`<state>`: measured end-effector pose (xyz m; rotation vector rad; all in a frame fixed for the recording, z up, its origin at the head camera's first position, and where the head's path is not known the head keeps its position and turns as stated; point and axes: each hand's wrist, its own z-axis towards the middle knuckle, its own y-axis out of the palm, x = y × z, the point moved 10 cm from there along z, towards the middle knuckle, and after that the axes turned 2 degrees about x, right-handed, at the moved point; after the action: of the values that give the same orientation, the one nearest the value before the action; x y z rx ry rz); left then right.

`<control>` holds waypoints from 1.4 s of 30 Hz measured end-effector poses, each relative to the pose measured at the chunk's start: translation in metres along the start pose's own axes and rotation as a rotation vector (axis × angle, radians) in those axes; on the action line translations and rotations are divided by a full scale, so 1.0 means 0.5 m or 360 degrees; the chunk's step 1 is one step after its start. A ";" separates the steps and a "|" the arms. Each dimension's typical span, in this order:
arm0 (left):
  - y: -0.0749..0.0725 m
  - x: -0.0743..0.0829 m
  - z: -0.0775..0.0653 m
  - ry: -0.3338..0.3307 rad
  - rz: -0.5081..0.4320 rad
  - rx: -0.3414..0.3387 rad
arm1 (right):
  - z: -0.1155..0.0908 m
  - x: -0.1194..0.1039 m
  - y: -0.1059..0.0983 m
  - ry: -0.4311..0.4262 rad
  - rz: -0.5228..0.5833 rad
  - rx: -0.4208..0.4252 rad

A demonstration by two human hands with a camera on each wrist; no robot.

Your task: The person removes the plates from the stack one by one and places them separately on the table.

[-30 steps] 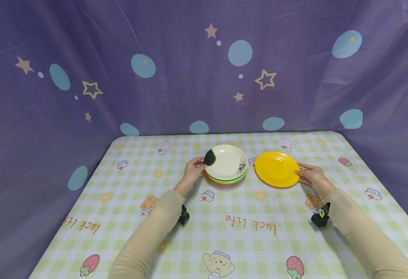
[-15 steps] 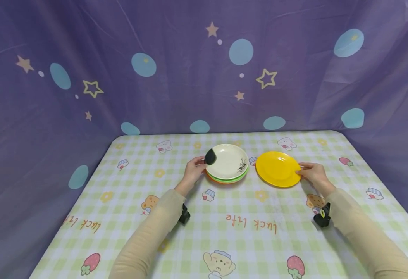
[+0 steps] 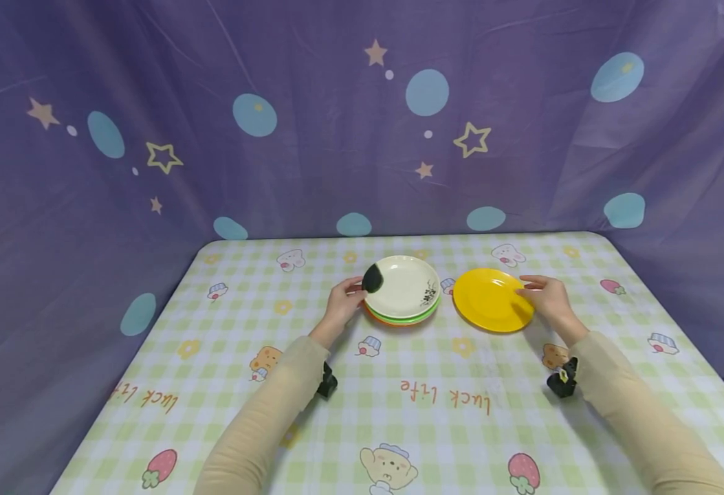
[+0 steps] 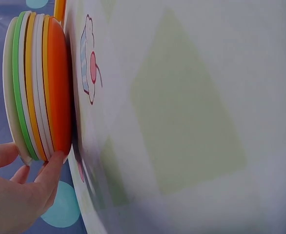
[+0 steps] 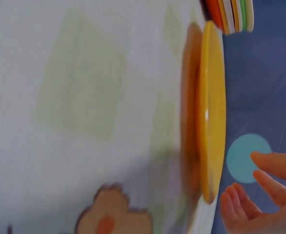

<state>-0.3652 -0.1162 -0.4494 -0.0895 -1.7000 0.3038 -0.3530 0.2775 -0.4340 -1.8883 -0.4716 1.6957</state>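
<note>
A stack of several plates sits near the back of the table, topped by a white plate [image 3: 401,289] with a dark leaf-shaped patch and black floral print. In the left wrist view, green, yellow, white and orange plates [image 4: 59,87] show beneath it. My left hand [image 3: 339,307] grips the stack's left edge, thumb at the top rim and fingers against the lower plates. To its right a yellow plate [image 3: 491,302] lies flat. Just above that plate's right edge hovers my right hand [image 3: 549,302], holding nothing, its fingers [image 5: 275,187] apart from the rim.
A checked tablecloth [image 3: 423,433] with printed cartoons covers the table. Behind it hangs a purple curtain [image 3: 312,172] with stars and ovals. A narrow gap separates the stack from the yellow plate. Black wrist cameras hang under both sleeves.
My right hand has let go of the yellow plate's edge and lifted slightly up and left. The left hand, the stack and the yellow plate stay in place.
</note>
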 end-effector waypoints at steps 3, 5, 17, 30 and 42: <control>0.000 -0.001 0.000 0.0001 -0.0005 0.0000 | -0.006 -0.019 0.015 -0.0014 0.0061 -0.0052; 0.000 -0.001 -0.001 0.0005 -0.0007 0.0000 | -0.010 -0.031 0.026 -0.0015 0.0085 -0.0089; -0.001 -0.001 0.001 -0.0009 -0.0006 0.0008 | -0.020 -0.097 0.096 -0.0083 0.0171 -0.0209; -0.002 -0.004 0.000 -0.0015 -0.0010 0.0018 | -0.035 -0.148 0.165 -0.0099 0.0348 -0.0365; -0.001 -0.003 -0.001 -0.0011 -0.0041 -0.0002 | -0.044 -0.183 0.195 -0.0195 0.0357 -0.0390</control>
<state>-0.3646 -0.1169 -0.4507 -0.0671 -1.7067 0.2842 -0.3541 0.1428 -0.4203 -2.0831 -0.5544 1.9856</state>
